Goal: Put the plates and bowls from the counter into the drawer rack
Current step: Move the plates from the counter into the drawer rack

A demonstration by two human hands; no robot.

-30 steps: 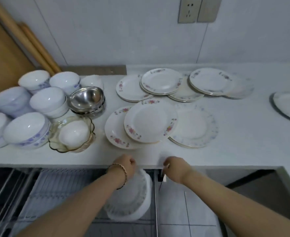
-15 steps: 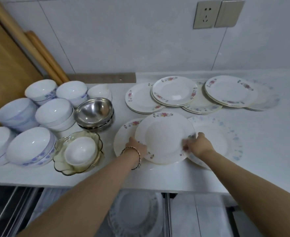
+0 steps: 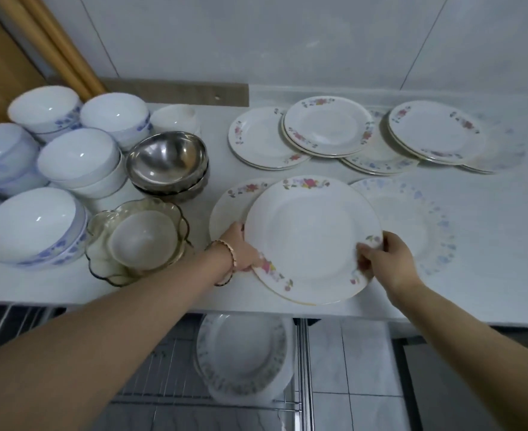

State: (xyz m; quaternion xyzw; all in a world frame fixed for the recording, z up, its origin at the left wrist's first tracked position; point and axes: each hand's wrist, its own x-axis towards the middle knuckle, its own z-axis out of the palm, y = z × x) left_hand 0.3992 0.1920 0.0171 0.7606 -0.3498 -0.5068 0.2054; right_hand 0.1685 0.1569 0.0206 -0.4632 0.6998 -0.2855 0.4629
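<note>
A white plate with pink flowers (image 3: 309, 237) is tilted up off the counter near its front edge. My left hand (image 3: 241, 248) grips its left rim and my right hand (image 3: 387, 259) grips its right rim. Another flowered plate (image 3: 228, 209) lies partly under it on the left, and a blue-patterned plate (image 3: 418, 225) lies to the right. More plates (image 3: 328, 129) overlap at the back. White bowls (image 3: 79, 160), steel bowls (image 3: 166, 157) and a glass bowl (image 3: 116, 265) stand on the left. Below the counter, the open drawer rack (image 3: 163, 377) holds stacked plates (image 3: 241, 353).
The white counter (image 3: 489, 244) meets a tiled wall at the back. Wooden boards (image 3: 60, 45) lean in the far left corner. The rack's metal rail (image 3: 303, 368) runs along the drawer's right side, with floor tiles (image 3: 359, 377) beyond it.
Both hands rose from the drawer edge to the front flowered plate, closed on its rims and lifted it toward the counter edge. The view shifted closer to the counter.
</note>
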